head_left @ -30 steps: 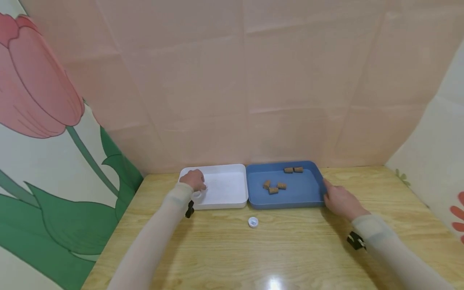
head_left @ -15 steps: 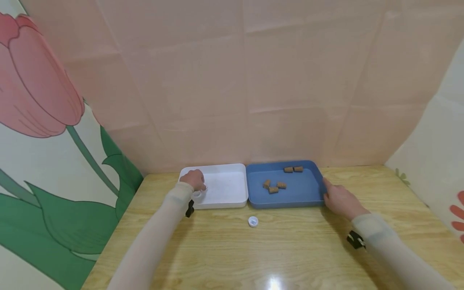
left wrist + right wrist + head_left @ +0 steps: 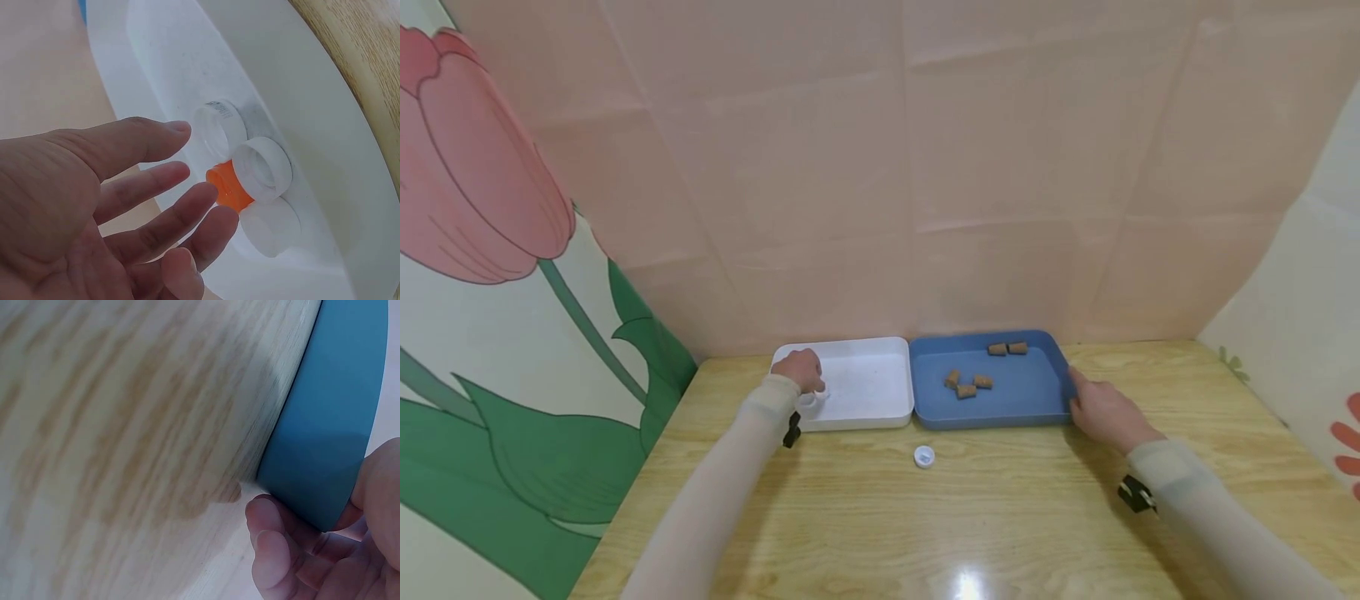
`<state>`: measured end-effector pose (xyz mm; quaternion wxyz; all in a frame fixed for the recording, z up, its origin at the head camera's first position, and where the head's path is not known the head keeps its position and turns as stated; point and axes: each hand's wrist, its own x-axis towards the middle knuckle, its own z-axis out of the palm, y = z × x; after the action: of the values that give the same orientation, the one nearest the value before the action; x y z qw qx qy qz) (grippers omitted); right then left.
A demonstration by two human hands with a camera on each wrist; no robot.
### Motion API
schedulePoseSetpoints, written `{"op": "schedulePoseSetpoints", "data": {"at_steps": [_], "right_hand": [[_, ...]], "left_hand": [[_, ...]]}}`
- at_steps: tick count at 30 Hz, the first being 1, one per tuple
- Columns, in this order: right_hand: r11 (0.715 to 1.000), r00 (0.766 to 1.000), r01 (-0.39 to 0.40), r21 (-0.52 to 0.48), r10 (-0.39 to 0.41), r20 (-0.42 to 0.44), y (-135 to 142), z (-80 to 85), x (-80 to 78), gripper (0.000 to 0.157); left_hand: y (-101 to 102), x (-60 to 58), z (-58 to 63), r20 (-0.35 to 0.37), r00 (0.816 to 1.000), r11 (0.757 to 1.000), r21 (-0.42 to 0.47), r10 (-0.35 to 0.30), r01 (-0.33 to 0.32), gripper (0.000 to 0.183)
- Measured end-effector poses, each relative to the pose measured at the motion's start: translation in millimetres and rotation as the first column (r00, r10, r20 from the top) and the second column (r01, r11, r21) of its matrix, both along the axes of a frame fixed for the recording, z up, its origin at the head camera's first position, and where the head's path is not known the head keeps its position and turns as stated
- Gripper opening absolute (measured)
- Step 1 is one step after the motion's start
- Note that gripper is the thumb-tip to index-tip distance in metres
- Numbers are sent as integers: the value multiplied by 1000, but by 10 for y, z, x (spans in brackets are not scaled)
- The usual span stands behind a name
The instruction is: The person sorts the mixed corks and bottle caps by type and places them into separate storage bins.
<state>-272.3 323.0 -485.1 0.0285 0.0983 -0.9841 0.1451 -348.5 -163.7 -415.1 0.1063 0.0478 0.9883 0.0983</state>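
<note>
My left hand (image 3: 800, 370) hovers over the white tray (image 3: 872, 379), its fingers spread and loosely bent with nothing between them. Just past its fingertips in the left wrist view sit a white bottle cap (image 3: 220, 130) with dark print, another white cap (image 3: 262, 169) leaning on its neighbours, an orange cap (image 3: 229, 187) and a third white cap (image 3: 270, 228). On the other side, my right hand (image 3: 1108, 413) grips the right end of the blue tray (image 3: 1030, 400); the right wrist view has the thumb over the rim and fingers against the outer wall (image 3: 325, 419).
Several brown corks (image 3: 966, 392) lie inside the blue tray, two of them near its back wall. A single white cap (image 3: 924, 457) rests on the wooden table (image 3: 865, 517) in front of the trays, which stand side by side against a pinkish backdrop (image 3: 910, 167).
The left fingertips have drawn back slightly, and a white cap shows more plainly beneath them. My right hand and both trays hold their places.
</note>
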Motion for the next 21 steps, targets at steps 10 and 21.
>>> {"op": "schedulePoseSetpoints", "data": {"at_steps": [10,21], "right_hand": [[1000,1000,3,3,-3,5,9,-33,-18,57],[1000,1000,-17,-13,17,1,-8,-7,-1,56]], "left_hand": [[22,36,33,-9,1000,1000,14,-2,2,26],[179,143,-3,-108,993,993,102,-39,51,17]]}}
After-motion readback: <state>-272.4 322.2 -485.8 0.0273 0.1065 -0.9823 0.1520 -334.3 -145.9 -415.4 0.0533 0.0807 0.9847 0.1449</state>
